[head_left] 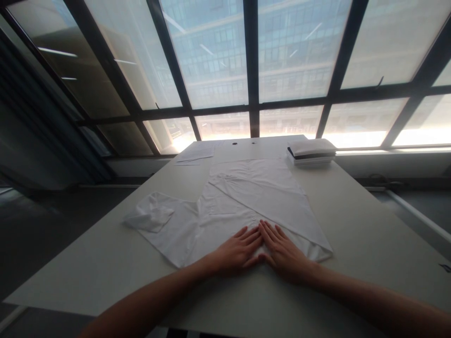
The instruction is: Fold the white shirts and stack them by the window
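A white long-sleeved garment (225, 197), like a shirt or coat, lies spread on a white table (359, 234). Its left sleeve (151, 216) sticks out to the left with a crumpled end, while the right side is folded over in a slanting layer. My left hand (239, 251) rests palm down on the near part of the garment, fingers stretched out. Beside it, my right hand (283, 253) also lies flat there, and the fingertips and thumbs of both hands meet. Neither hand grips anything; the cloth beneath the palms is hidden.
At the back right of the table is a stack of folded white cloth (312, 152) with a dark layer in it. Some flat white sheets (195, 152) lie at the back left. Large dark-framed windows (252, 70) stand behind the table, and a dark curtain (38, 122) hangs on the left.
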